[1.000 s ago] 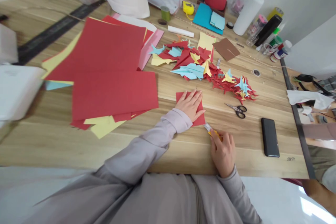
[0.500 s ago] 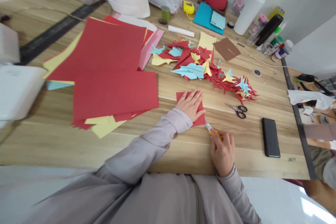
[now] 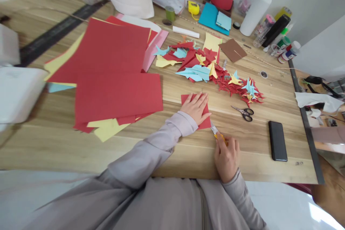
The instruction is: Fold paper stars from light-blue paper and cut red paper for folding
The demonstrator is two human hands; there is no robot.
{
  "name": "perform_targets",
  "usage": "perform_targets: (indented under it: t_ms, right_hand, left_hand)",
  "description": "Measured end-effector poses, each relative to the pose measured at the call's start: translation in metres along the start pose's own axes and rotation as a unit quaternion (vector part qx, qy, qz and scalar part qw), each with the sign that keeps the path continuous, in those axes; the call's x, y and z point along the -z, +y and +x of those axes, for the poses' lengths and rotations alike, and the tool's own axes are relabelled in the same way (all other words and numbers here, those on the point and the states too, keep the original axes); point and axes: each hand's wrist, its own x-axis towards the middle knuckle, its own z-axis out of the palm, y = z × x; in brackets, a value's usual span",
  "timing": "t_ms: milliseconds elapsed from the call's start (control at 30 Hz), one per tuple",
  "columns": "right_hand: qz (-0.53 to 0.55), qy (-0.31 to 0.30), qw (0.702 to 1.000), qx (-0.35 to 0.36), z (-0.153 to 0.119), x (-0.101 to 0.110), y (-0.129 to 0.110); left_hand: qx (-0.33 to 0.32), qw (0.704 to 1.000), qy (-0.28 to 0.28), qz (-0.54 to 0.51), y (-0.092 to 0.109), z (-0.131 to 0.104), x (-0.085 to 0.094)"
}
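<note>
My left hand [image 3: 195, 107] lies flat with its fingers spread on a small piece of red paper [image 3: 205, 124], pressing it to the wooden table. In my right hand [image 3: 228, 158] is a utility knife [image 3: 215, 133] with a yellow handle, the fingers closed round it. Its blade points up and left, close to the paper's lower right corner; whether the tip touches the paper I cannot tell. Part of the handle is hidden by my fingers. Black-handled scissors [image 3: 244, 113] lie on the table to the right of the paper.
Large red sheets [image 3: 118, 95] over yellow ones are stacked on the left. Behind my hands runs a heap of folded paper shapes [image 3: 194, 73] in red, yellow and blue. A black phone-like slab [image 3: 277, 141] lies at the right, near the table's dark edge [image 3: 306, 122]. Bottles [image 3: 289, 52] stand at the back.
My right hand has shifted slightly left with the utility knife, bringing the blade a little nearer the red paper's edge. The left hand has stayed in place.
</note>
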Motion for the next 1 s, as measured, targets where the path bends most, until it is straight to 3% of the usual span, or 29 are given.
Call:
perform_targets:
  t_ms: [500,1000]
  right_hand:
    - [0.012,-0.018,0.999,0.033,0.015,0.002,0.014]
    - [0.008,-0.013,0.999,0.039,0.029,-0.007,0.012]
  left_hand:
    - [0.000,1.000,-0.002,-0.005,0.001,0.000,0.001]
    - [0.000,1.000,0.002,0.004,0.001,0.001,0.000]
